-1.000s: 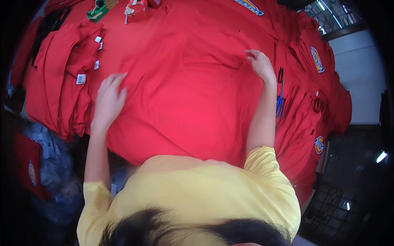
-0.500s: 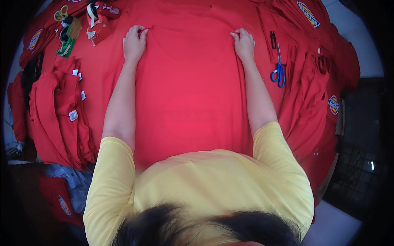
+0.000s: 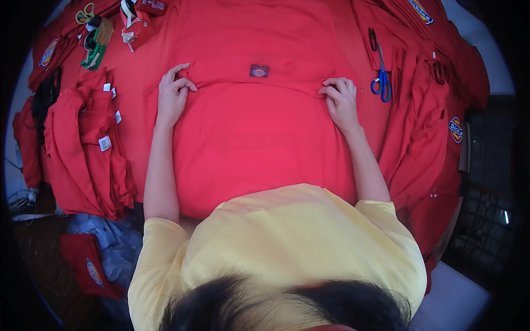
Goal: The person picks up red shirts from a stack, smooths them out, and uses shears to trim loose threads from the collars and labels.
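Note:
A red shirt (image 3: 265,121) lies spread in front of me, with a crease running across it between my hands. Beyond this crease a small dark patch (image 3: 259,70) shows on the red cloth. My left hand (image 3: 174,96) rests at the crease's left end, thumb and forefinger apart on the fabric. At the other end, my right hand (image 3: 340,102) has its fingers curled together on a bit of the shirt; its fingertips partly hide the cloth there. Blue-handled scissors (image 3: 381,85) lie to the right of my right hand, below black thread snips (image 3: 372,39).
At far left are a red tape dispenser (image 3: 136,27), a green tape dispenser (image 3: 95,56) and yellow-handled scissors (image 3: 85,14). Folded red garments with white tags (image 3: 83,149) are heaped on the left. More red garments (image 3: 422,121) hang over the right side.
Both hands have come nearer to me, drawing the cloth along. The crease and the dark patch now show. My left thumb and forefinger have spread apart.

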The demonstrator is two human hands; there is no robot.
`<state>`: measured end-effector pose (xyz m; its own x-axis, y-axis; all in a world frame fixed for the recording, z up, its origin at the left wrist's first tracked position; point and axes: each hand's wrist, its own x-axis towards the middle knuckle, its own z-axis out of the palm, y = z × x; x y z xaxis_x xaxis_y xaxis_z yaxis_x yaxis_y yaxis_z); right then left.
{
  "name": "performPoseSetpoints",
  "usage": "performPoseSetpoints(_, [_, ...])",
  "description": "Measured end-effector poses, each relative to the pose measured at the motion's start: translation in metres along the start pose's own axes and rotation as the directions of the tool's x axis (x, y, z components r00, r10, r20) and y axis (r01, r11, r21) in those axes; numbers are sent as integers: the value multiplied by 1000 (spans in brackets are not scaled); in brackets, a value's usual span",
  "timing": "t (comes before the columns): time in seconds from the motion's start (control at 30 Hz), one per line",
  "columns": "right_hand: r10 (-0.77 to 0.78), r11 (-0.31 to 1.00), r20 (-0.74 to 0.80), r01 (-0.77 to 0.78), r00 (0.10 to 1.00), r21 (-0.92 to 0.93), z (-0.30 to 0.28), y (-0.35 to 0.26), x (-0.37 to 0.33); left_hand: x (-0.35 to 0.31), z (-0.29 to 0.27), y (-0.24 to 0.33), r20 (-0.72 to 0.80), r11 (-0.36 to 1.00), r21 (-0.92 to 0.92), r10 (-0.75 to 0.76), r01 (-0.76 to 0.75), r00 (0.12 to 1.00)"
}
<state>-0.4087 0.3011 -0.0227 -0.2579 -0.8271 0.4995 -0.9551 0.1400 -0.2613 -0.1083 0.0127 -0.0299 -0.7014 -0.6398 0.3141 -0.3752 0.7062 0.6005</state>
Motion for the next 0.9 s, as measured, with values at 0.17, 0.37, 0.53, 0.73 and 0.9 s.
performPoseSetpoints(0.17, [20, 999, 73, -17, 997, -40, -8, -1, 12, 16, -5, 30, -76, 986, 131, 114, -103, 991])
performPoseSetpoints(0.37, [-129, 936, -117, 160, 985, 313, -47, -70, 102, 54, 46, 179, -57, 910, -223, 345, -348, 937])
performPoseSetpoints(0.53, [325, 791, 302, -433, 896, 432, -55, -39, 66, 126, 26, 206, -76, 862, -448, 228, -238, 971])
performPoseSetpoints(0.73, [216, 696, 773, -649, 597, 307, -99, -6, -43, 153, 36, 167, -40, 951, -263, 157, -162, 987])
performPoseSetpoints(0.9, [427, 368, 706, -822, 565, 435, -125, -10, -125, 161, 64, 141, 64, 857, -511, 111, -64, 992])
